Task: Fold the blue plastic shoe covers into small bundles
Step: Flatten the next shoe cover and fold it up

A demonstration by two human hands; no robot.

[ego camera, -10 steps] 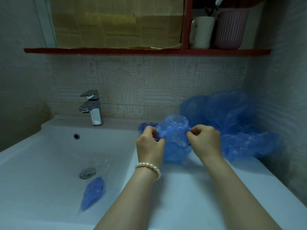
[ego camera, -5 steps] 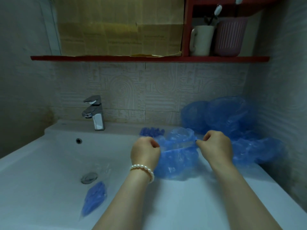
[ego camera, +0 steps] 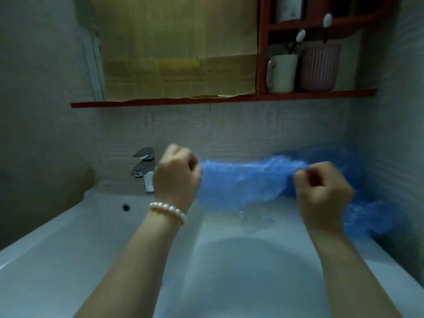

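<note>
Above a white worktop, the left hand (ego camera: pixel 176 177) and right hand (ego camera: pixel 322 193) are each pinching an end of a blue shoe cover (ego camera: pixel 241 182), stretching it between them; newsprint (ego camera: pixel 179 72) behind is illegible.

Both forearms reach in from 6 o'clock, raised and spread apart. The left hand (ego camera: pixel 176 174), at 9 o'clock of the right hand (ego camera: pixel 322 191), is fisted, knuckles up, pinching the cover (ego camera: pixel 241 182); the right pinches its other end.
</note>
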